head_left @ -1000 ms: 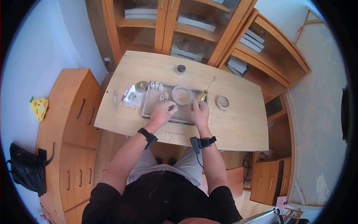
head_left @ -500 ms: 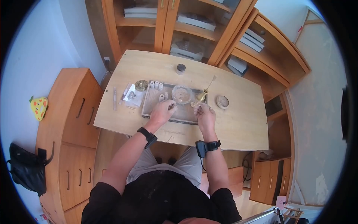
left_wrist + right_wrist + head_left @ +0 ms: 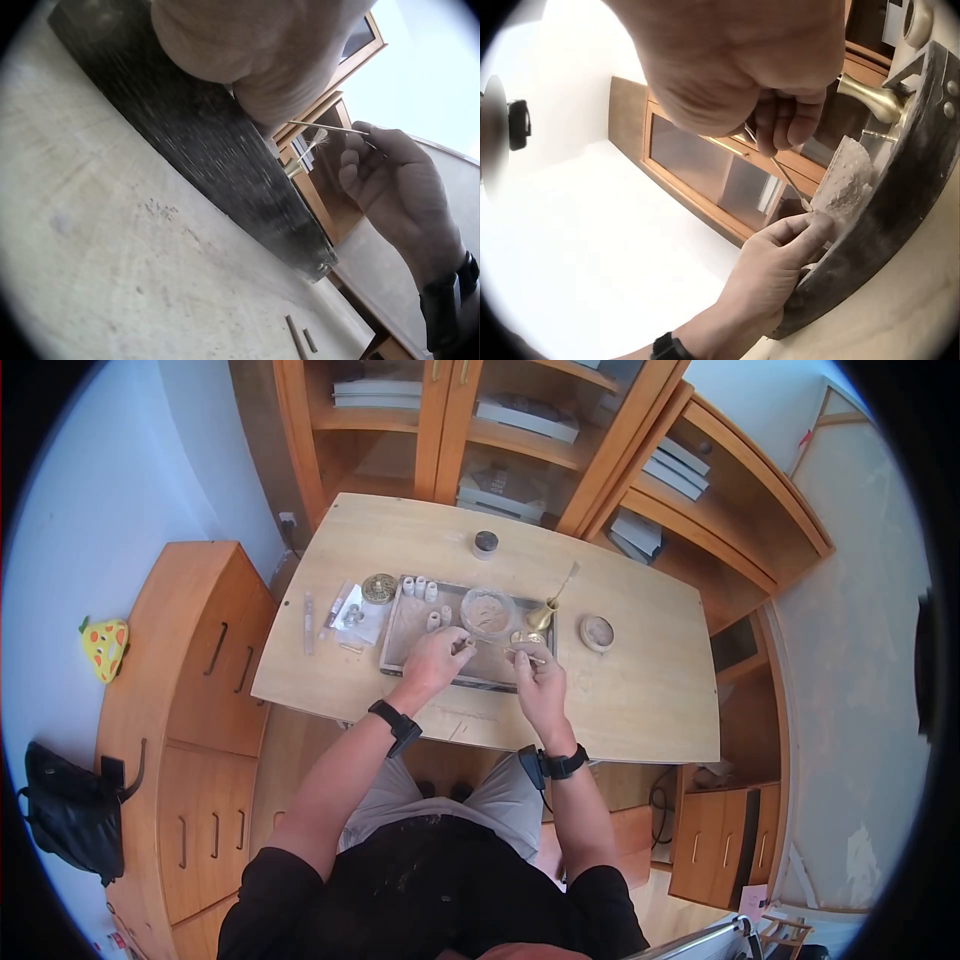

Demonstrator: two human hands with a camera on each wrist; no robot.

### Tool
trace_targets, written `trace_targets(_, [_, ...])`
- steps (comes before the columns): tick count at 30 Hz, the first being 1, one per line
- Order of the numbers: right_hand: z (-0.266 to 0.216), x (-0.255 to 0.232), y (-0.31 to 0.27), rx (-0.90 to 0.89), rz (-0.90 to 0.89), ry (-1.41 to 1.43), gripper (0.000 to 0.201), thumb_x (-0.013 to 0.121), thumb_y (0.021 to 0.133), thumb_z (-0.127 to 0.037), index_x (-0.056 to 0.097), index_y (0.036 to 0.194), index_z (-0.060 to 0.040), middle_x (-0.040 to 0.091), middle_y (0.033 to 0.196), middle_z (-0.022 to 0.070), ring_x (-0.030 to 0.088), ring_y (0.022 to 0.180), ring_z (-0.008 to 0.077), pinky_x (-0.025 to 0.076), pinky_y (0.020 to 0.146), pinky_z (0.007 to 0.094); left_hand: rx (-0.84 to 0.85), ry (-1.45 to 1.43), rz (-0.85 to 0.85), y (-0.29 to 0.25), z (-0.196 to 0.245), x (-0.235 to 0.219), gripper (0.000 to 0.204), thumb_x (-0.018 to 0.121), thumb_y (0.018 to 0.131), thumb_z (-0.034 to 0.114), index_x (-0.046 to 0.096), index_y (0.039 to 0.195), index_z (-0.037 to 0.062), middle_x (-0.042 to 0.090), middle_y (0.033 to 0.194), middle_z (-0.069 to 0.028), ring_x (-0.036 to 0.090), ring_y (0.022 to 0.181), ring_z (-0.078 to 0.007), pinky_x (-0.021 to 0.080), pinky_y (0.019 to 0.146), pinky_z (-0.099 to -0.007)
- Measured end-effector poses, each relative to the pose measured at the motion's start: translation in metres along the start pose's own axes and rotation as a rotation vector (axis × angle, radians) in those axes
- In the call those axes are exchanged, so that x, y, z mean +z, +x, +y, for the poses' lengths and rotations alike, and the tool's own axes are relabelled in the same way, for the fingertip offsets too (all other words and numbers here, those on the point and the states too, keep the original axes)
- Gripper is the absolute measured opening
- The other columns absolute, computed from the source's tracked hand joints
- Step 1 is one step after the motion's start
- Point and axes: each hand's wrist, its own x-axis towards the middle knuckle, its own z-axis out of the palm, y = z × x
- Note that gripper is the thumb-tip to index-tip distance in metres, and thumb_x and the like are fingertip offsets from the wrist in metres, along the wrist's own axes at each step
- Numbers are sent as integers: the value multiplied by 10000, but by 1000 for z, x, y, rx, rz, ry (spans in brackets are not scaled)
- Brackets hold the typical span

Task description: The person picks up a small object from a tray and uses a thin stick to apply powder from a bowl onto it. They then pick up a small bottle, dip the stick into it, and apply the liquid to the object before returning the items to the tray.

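Observation:
On the wooden table lies a dark-rimmed tray (image 3: pixel 402 628) dusted with powder. My left hand (image 3: pixel 458 647) rests on the tray and pinches a small piece between thumb and fingers; what it is stays too small to tell. My right hand (image 3: pixel 522 653) pinches a thin stick (image 3: pixel 495 645) whose tip reaches the left fingertips. In the right wrist view the stick (image 3: pixel 789 182) runs down from my right hand (image 3: pixel 780 131) to the left hand (image 3: pixel 780 259). A glass bowl of powder (image 3: pixel 487 612) and a brass holder (image 3: pixel 541 618) stand just behind both hands.
Small white cones (image 3: pixel 420 589) stand at the tray's back left. Left of the tray are a round brass piece (image 3: pixel 379 589), a white sheet with small bits (image 3: pixel 358 622) and a thin rod (image 3: pixel 308 625). A dark-lidded jar (image 3: pixel 485 544) and a round dish (image 3: pixel 597 633) stand nearby.
My right hand drew the stick out of the glass bowl, swung right near the brass holder, then brought the tip left to my left fingertips. The left hand stayed put.

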Motion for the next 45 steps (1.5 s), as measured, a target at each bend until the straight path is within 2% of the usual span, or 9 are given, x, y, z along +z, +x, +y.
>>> trace_targets(7, [-11, 0, 1, -25, -69, -214, 148, 619, 1021, -108, 675, 1096, 5, 743, 893, 116, 704, 844, 167, 547, 768, 316, 28, 9, 0, 0, 2, -2, 239, 745, 895, 244, 732, 1021, 41, 745, 990, -159, 717, 902, -331, 560, 803, -420])
trace_targets(10, [-17, 0, 6, -3, -37, -140, 187, 577, 1054, -110, 663, 1132, 36, 756, 955, 122, 711, 947, 149, 547, 824, 285, 35, -4, -4, -1, 2, -3, 237, 744, 894, 243, 736, 1022, 43, 745, 995, -153, 716, 909, -329, 558, 807, -419])
trace_targets(13, [-19, 4, 18, 18, 124, -58, 189, 614, 1022, -134, 677, 1089, 32, 729, 806, 110, 683, 720, 171, 533, 675, 313, 28, -10, -12, 0, 2, -3, 238, 742, 894, 243, 738, 1028, 46, 747, 1002, -150, 715, 906, -325, 557, 808, -419])
trace_targets(19, [24, 1, 50, 44, 178, -262, 234, 562, 1042, -163, 660, 1114, 36, 735, 825, 99, 676, 725, 149, 531, 673, 288, 25, 1, -17, 0, 1, -3, 239, 742, 892, 244, 741, 1032, 50, 749, 1007, -142, 712, 895, -322, 556, 805, -421])
trace_targets(25, [40, 14, 48, 416, 183, 365, 180, 546, 1032, -111, 639, 1077, 37, 722, 891, 105, 662, 755, 142, 549, 679, 290, 29, -3, -11, 0, 0, -3, 243, 737, 889, 243, 740, 1035, 48, 747, 1008, -146, 710, 915, -332, 554, 812, -427])
trace_targets(31, [38, 2, 42, 517, 193, 674, 167, 553, 1033, -115, 644, 1075, 19, 711, 917, 99, 664, 783, 163, 552, 704, 292, 41, -3, -16, 0, -1, -2, 255, 732, 892, 246, 738, 1041, 39, 747, 1021, -153, 712, 935, -337, 556, 824, -425])
trace_targets(37, [18, -7, 33, 513, 168, 711, 177, 557, 1039, -122, 658, 1051, 23, 707, 910, 94, 657, 794, 161, 540, 724, 291, 34, -15, -12, 0, 0, -2, 260, 734, 895, 244, 733, 1048, 33, 747, 1025, -157, 714, 941, -336, 558, 835, -423])
trace_targets(40, [21, -14, 25, 414, 83, 682, 179, 547, 1049, -120, 651, 1077, 24, 714, 941, 107, 656, 793, 169, 537, 733, 303, 26, -14, -11, -1, 1, -2, 261, 735, 897, 244, 731, 1047, 31, 745, 1025, -158, 712, 938, -338, 556, 832, -427])
trace_targets(45, [10, -9, 9, 231, 46, 278, 167, 549, 1052, -97, 663, 1087, 19, 701, 922, 75, 637, 805, 128, 531, 751, 285, 8, -12, -14, 0, 0, 0, 251, 737, 898, 243, 726, 1030, 30, 739, 1013, -160, 706, 924, -341, 551, 821, -436])
